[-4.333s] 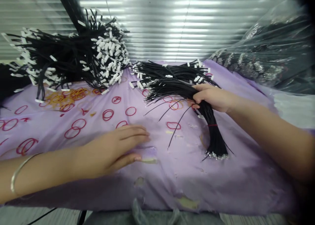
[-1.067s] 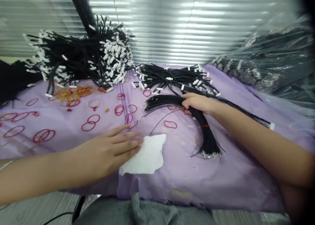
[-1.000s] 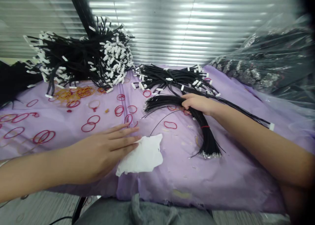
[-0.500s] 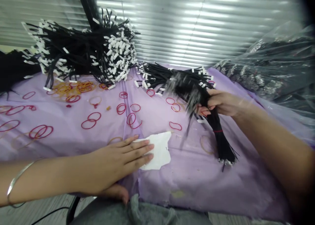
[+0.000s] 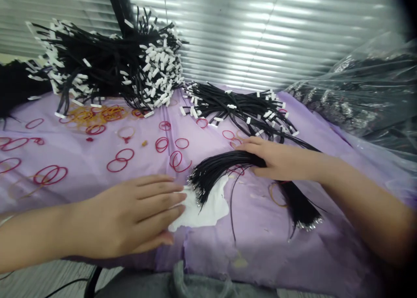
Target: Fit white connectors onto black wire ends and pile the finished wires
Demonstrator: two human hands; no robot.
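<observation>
My right hand [image 5: 276, 159] grips a bundle of thin black wires [image 5: 221, 172] bent in the middle. One end fans out to the left with its bare tips over a white scrap of paper [image 5: 205, 206]. The other end [image 5: 301, 209], bound by a red band, points down to the right. My left hand [image 5: 130, 215] lies flat on the purple sheet [image 5: 97, 185], fingers stretched out, fingertips touching the paper's left edge.
A big heap of black wires with white tags [image 5: 107, 67] fills the back left, a smaller pile [image 5: 241, 109] sits behind my right hand. Red and orange rubber bands [image 5: 97, 115] lie scattered. A clear plastic bag of wires [image 5: 361, 94] is at the right.
My right hand brought the wire bundle down and left, so its fanned tips now lie over the white paper. My left hand slid back slightly, staying flat at the paper's edge.
</observation>
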